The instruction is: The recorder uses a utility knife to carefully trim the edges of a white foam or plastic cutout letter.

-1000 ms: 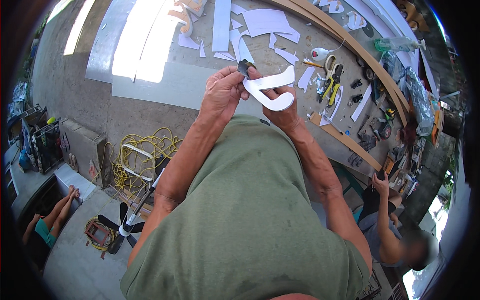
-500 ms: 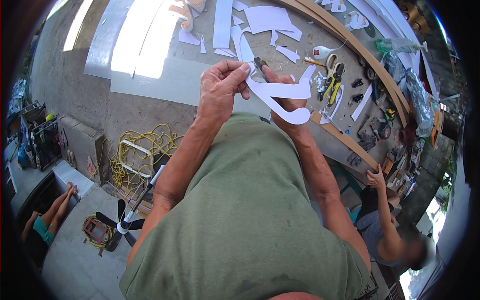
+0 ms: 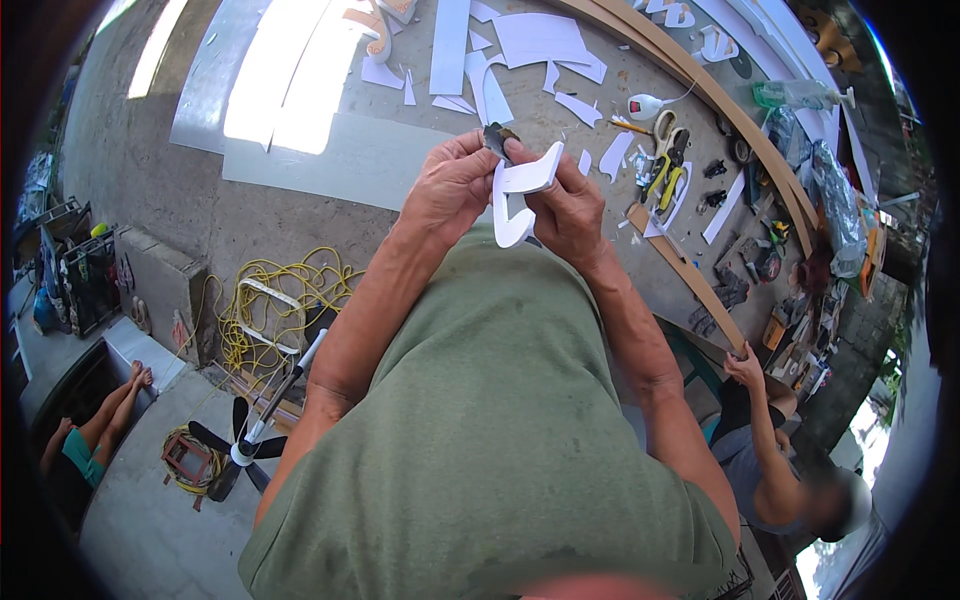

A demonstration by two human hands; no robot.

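A flat white cut-out with curved arms (image 3: 516,222) is held up between my hands, just above the near edge of the table. My left hand (image 3: 445,185) is closed, its thumb and fingertips pinching the cut-out's left side. My right hand (image 3: 572,208) is closed round the cut-out's right side, thumb on top. A small dark tool (image 3: 497,138) sticks out above the cut-out between both hands' fingertips; its kind is unclear and its rest is hidden.
White offcuts (image 3: 541,40) are scattered over the grey worktable (image 3: 400,110). At right lie yellow-handled cutters (image 3: 668,165), scissors (image 3: 663,128) and a brown strip (image 3: 690,275), touched by another person's hand (image 3: 745,368). A fan (image 3: 240,455) stands at lower left.
The white cut-out has turned and drawn in closer between my hands, its right end swinging inward. The dark tool has shifted left toward my left fingertips. The other person's hand has moved slightly.
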